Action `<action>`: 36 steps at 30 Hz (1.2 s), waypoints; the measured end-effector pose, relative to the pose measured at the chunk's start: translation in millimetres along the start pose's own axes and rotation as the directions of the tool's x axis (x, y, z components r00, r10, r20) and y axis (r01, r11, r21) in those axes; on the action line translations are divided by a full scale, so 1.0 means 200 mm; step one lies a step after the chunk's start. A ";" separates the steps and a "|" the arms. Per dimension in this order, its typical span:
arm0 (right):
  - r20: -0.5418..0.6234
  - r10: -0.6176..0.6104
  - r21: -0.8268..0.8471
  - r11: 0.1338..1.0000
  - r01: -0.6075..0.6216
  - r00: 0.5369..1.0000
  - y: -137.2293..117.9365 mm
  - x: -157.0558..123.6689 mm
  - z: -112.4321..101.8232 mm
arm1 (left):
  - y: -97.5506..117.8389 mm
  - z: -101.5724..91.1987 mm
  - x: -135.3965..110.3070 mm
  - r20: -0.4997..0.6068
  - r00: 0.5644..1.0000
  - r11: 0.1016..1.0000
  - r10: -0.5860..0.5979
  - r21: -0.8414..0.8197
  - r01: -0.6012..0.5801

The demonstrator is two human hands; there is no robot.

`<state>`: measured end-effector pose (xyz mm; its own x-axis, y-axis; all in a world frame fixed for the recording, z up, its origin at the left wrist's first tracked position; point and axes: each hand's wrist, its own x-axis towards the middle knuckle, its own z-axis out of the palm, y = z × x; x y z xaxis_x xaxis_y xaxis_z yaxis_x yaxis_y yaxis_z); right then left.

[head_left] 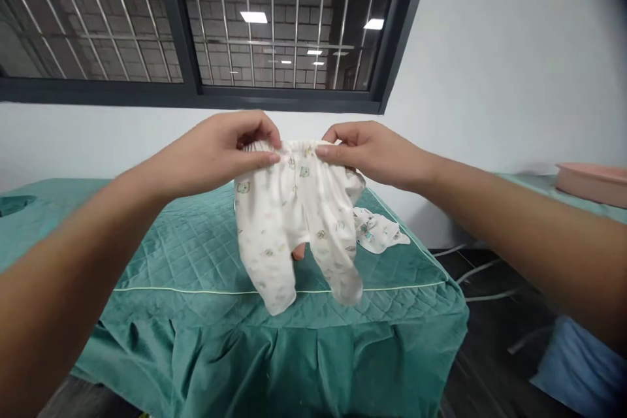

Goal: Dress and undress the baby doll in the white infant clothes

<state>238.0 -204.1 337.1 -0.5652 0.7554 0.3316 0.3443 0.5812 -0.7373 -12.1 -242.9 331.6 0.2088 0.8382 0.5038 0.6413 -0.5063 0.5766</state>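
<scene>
Room: ceiling lights are being mirrored in a barred window (196,19) set in a white wall.
Surface: a table is being draped by a quilted green cover (186,255), skirted at the front.
Left hand (220,150): closed; the waistband's left end is being pinched between thumb and fingers.
Footed baby trousers (294,228): being held up between both hands above the cover, legs dangling.
Right hand (377,153): closed; the waistband's right end is being pinched likewise.
Small printed garment (379,232): being supported by the cover, behind the trousers.
Pink basin (592,183): far right, on another green surface.
Risk: only fingertips are being used; should one pinch loosen, the elastic could slip and the trousers could drop past the front edge.
</scene>
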 end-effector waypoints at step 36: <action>-0.244 0.518 -0.325 0.753 -0.572 0.820 2.12 1.16 0.25 | -1.50 1.23 0.41 0.612 0.632 0.273 -0.476 -0.580 0.768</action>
<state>215.3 202.1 70.8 -0.1021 0.9942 0.0338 0.8264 0.1036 -0.5534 -5.6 27.6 43.1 0.2783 0.8945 -0.3500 -0.0926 0.3876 0.9172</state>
